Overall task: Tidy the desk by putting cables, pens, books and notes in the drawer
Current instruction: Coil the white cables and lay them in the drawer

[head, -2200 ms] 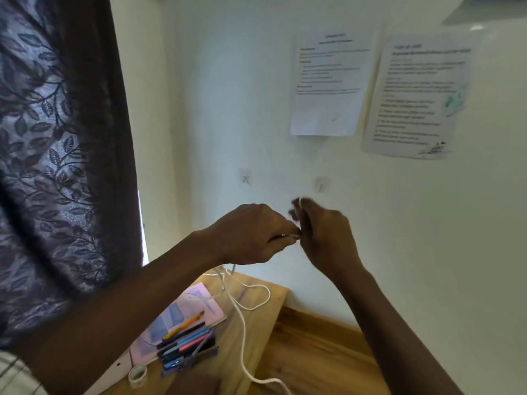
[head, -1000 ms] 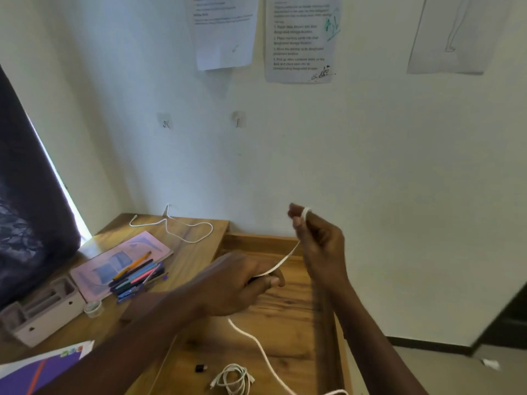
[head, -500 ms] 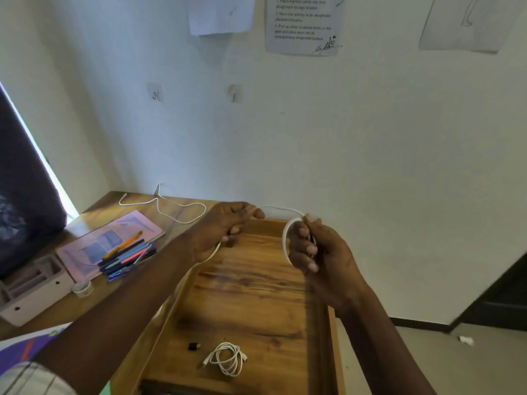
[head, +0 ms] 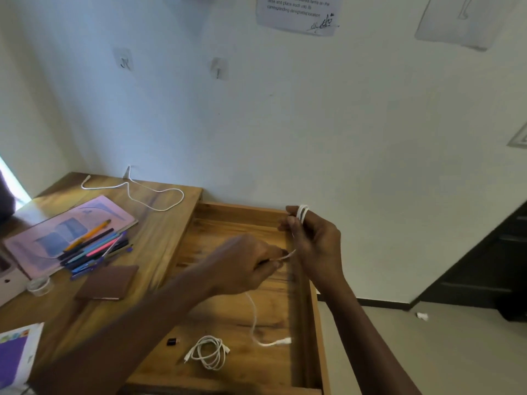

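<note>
Over the open wooden drawer (head: pixel 242 208), both hands hold one white cable (head: pixel 254 317). My right hand (head: pixel 316 243) has it looped around its fingers, the loops showing at the fingertips. My left hand (head: pixel 245 263) pinches the strand just left of that; the loose end hangs down, its plug resting on the drawer bottom. A coiled white cable (head: pixel 209 352) and a small black adapter (head: pixel 172 341) lie in the drawer. On the desk, another white cable (head: pixel 148 195) trails near the wall, and several pens (head: pixel 94 248) lie on a pink book (head: pixel 42 238).
A brown notebook (head: pixel 107 283) lies near the drawer's left edge, with a tape roll (head: pixel 38 285) and a pale organiser (head: pixel 7 277) further left. A purple and white sheet (head: pixel 14 354) shows at bottom left. Papers hang on the white wall; dark furniture (head: pixel 490 269) stands on the right.
The view dropped from the wall to the drawer. The long cable came off the desk; my right hand now holds more loops, and my left hand has moved down along the strand.
</note>
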